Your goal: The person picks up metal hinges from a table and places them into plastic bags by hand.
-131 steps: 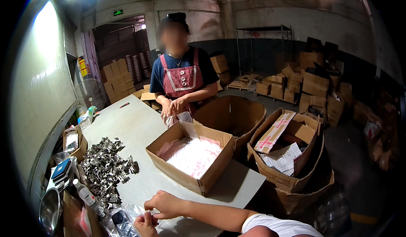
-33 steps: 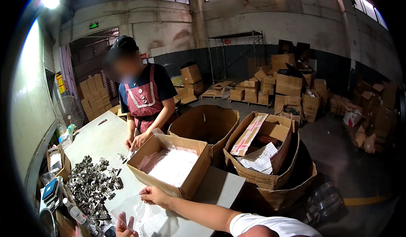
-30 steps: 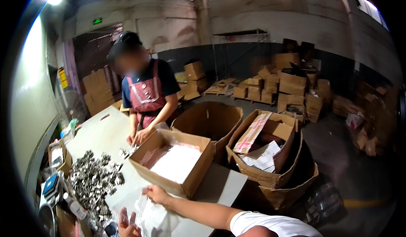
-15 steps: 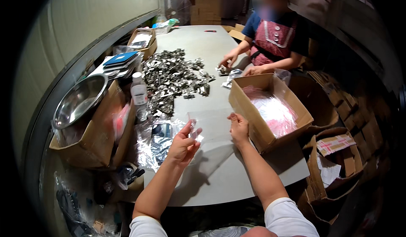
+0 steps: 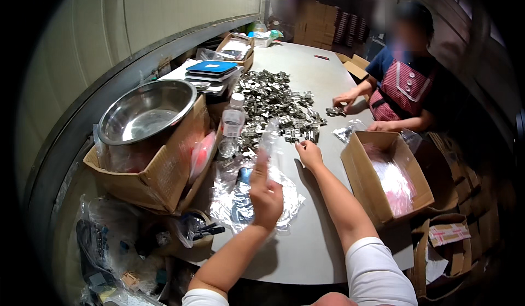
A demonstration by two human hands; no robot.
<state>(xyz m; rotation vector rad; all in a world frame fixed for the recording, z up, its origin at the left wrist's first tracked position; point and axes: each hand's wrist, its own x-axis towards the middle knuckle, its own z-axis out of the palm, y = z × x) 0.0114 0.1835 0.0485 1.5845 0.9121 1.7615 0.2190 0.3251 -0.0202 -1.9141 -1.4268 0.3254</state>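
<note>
My left hand (image 5: 267,199) is raised over the near part of the table, its fingers around a clear plastic bag (image 5: 269,136) that stands up from them. Motion slightly blurs those fingers. Closed at the fingertips, my right hand (image 5: 310,155) is by the near right edge of a heap of silvery metal clips (image 5: 273,106); whatever it pinches, if anything, cannot be made out. Under and beside my left hand lie shiny clear plastic bags (image 5: 284,202) and a dark flat rectangular object (image 5: 241,199).
A carton of clear packets (image 5: 350,161) stands right. On the left are a steel bowl (image 5: 147,112) on a cardboard box (image 5: 128,183), a clear bottle (image 5: 232,123) and a blue flat case (image 5: 212,67). Across the table, a co-worker's hand (image 5: 345,98) touches metal clips.
My view has turned left. The bag, stretched between both hands before, now stands in my left hand alone. My right hand has moved apart from it, toward the clip heap.
</note>
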